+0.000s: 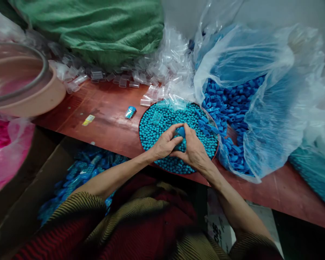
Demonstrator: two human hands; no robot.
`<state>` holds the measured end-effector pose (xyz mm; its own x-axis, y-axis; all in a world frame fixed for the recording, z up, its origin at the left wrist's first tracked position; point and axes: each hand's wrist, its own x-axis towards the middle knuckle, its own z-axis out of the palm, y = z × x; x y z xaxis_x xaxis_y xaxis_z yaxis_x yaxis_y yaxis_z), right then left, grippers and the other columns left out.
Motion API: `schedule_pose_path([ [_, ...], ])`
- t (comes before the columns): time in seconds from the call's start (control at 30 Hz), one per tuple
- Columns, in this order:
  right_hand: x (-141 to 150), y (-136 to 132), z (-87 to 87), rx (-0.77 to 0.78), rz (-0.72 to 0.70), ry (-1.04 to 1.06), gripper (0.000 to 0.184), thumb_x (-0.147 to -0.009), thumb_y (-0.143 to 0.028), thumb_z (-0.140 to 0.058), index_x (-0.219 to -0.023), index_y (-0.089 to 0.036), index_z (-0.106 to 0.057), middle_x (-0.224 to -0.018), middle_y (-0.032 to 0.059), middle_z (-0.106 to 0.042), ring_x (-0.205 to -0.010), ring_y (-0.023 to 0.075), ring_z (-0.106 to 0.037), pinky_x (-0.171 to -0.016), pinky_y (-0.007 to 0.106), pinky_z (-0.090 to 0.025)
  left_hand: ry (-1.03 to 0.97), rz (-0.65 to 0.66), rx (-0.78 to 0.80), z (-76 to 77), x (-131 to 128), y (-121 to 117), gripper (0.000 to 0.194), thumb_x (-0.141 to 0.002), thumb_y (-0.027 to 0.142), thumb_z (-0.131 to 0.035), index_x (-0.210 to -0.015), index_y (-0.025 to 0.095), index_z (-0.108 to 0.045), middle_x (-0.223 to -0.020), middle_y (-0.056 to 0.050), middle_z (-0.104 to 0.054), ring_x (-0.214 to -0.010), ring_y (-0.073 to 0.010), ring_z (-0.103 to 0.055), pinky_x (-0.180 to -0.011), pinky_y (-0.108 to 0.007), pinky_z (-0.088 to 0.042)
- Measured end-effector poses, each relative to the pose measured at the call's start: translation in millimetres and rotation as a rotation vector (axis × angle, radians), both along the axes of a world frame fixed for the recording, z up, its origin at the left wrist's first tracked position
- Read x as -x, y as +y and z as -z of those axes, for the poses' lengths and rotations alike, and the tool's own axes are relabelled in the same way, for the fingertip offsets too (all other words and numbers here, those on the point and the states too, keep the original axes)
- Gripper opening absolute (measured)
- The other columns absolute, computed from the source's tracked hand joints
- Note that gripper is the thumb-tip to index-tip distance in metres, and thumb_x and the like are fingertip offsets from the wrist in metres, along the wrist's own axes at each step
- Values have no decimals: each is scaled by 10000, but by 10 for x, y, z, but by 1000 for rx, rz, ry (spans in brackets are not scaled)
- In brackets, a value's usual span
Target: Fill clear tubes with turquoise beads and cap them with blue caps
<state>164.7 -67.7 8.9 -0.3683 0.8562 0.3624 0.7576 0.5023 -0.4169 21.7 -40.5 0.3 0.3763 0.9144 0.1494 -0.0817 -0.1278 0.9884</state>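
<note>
My left hand (164,143) and my right hand (194,150) meet above a round tray (139,134) full of teal beads (151,128). Between their closed fingers is a blue cap (180,131), apparently on a small clear tube that the fingers partly hide. Both thumbs and forefingers press around it. Several loose blue caps (206,124) lie on the beads at the tray's right side. Clear plastic tubes (176,103) rest over its far rim. Left of the tray, a small blue-capped container (130,112) sits alone on the red-brown table (108,126).
An open plastic bag (273,119) spills blue caps at right. Clear tubes heap beneath a green sack (97,29) at the back. A pinkish basin (51,90) stands left. Below the table edge, a box holds filled blue pieces (81,169); a pink bag (18,144) is beside it.
</note>
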Motion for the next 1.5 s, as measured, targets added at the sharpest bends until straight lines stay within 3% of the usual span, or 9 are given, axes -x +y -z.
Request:
schedule_pose_path([
  [0.33,45,43,216,-66,22,-39,766,-706,-473,-619,-1308,-99,-328,-996,153,-548,-843,280,-589,-625,385,-527,-83,-98,271,-31,-53,-144,212,-777,253,-551,-967,187,-488,-608,62,-402,-538,-70,-361,-530,-197,-306],
  [0.53,236,-44,275,9,65,-34,788,-762,-457,-589,-1386,-105,-262,-1108,191,-537,-907,291,-599,-609,368,-529,74,-81,169,-13,68,-138,199,-794,260,-537,-975,182,-507,-615,60,-423,-545,-76,-388,-549,-201,-343],
  [0.67,165,-31,117,56,35,-144,695,-838,-444,-528,-1415,-143,-284,-1273,192,-483,-993,280,-594,-658,350,-534,270,-225,-22,-46,451,-102,282,-832,287,-502,-1100,202,-527,-811,10,-558,-703,-107,-496,-672,-223,-423],
  [0.93,-642,451,155,62,553,-444,336,-891,-306,-435,-1124,-114,-582,-974,172,-629,-868,271,-600,-690,340,-451,892,-700,-211,172,1401,176,400,-814,280,-502,-1199,177,-547,-1007,-95,-615,-907,-226,-556,-833,-374,-446],
  [1.03,-683,583,221,156,570,-545,315,-883,-251,-416,-1102,-95,-580,-977,202,-618,-800,266,-608,-639,337,-433,1077,-784,-328,145,1274,174,408,-827,277,-488,-1219,177,-544,-1078,-122,-598,-1013,-272,-531,-894,-412,-414],
  [1.1,-686,662,264,179,555,-506,326,-868,-231,-424,-1127,-96,-567,-997,203,-617,-809,266,-611,-651,344,-442,1040,-666,-387,89,1031,134,334,-869,262,-431,-1152,169,-581,-1047,-108,-617,-986,-243,-551,-888,-375,-422],
  [1.2,-747,784,350,215,494,-196,359,-828,-265,-483,-1139,-104,-564,-822,116,-646,-733,235,-610,-647,341,-466,947,-368,-384,39,576,101,297,-891,253,-418,-1116,169,-592,-1033,-86,-636,-931,-204,-585,-830,-312,-446],
  [1.33,-870,811,432,403,385,263,378,-805,-288,-489,-1132,-119,-576,-530,-32,-532,-450,161,-506,-485,304,-453,986,-213,-273,114,127,182,334,-869,326,-503,-1158,169,-562,-1046,-101,-628,-911,-233,-598,-788,-333,-454],
  [1.5,-913,554,299,180,304,-166,428,-830,-163,-404,-1222,-210,-569,-963,89,-622,-713,192,-583,-580,303,-447,879,-198,-206,291,-11,333,278,-821,291,-585,-1075,180,-559,-982,-70,-651,-910,-229,-608,-797,-331,-452],
])
